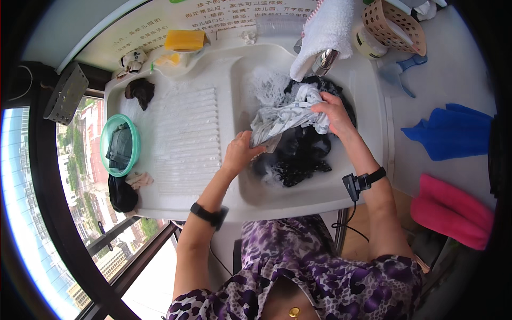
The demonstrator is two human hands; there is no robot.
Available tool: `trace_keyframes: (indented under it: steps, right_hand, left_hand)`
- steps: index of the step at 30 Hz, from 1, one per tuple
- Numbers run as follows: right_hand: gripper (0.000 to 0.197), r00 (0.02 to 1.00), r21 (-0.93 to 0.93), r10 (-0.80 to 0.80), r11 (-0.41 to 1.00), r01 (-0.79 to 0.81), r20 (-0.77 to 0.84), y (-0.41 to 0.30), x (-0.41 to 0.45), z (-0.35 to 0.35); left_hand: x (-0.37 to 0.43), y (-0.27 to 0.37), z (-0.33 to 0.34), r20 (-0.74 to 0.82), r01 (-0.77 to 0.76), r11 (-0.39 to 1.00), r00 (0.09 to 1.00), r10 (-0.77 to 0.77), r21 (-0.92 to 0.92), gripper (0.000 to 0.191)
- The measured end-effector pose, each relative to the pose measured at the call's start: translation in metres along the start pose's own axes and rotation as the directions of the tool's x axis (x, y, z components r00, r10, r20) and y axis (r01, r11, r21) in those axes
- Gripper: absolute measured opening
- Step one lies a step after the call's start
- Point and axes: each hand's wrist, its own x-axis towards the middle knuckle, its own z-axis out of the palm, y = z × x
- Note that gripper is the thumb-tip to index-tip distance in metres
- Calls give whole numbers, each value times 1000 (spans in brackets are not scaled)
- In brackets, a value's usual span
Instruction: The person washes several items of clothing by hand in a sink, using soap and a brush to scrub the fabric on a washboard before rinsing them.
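A wet, white patterned cloth [280, 118] is stretched and bunched between my two hands above the basin of a white laundry sink [256, 196]. My left hand [242, 150] grips its lower left end near the basin's left wall. At the upper right end, my right hand [334, 114] is closed on the gathered fabric. Dark wet clothes [304, 156] lie in the basin beneath, with suds [268, 86] at the back left. A chrome faucet [325, 62], partly covered by a white towel [330, 30], stands behind the cloth.
Left of the basin is a ribbed washboard [188, 140]. A green plastic bowl [138, 148] with folded dark cloth, a black cloth [122, 194] and a brown cloth [141, 92] sit at the left. Yellow soap [185, 40] is behind; blue [452, 130] and pink cloths [452, 212], a brush [412, 62] and a basket [418, 34] are right.
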Motion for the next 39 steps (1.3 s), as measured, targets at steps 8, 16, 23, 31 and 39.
trace_keyframes:
  steps: [8, 16, 23, 31, 39]
  right_hand:
    - [13, 998, -47, -8, 999, 5, -60, 25, -7, -9]
    - [17, 988, -73, -100, 993, 92, -120, 8, -10, -34]
    - [15, 942, -234, -178, 966, 112, -286, 22, -16, -94]
    - [35, 993, -995, -75, -39, 91, 94, 86, -8, -67]
    - [42, 964, -849, 55, 489, 202, 261, 151, 28, 38]
  left_hand:
    - [-15, -23, 45, 99, 254, 589, 954, -283, -768, 27]
    - [-2, -15, 1, -262, 222, 788, 862, -434, -574, 24]
    - [-16, -15, -12, -519, 85, 834, 747, -415, -545, 23]
    - [-32, 1, 7, -293, 8, 982, 954, -64, -189, 24]
    - [-40, 41, -28, -312, -287, 957, 906, 285, 42, 31]
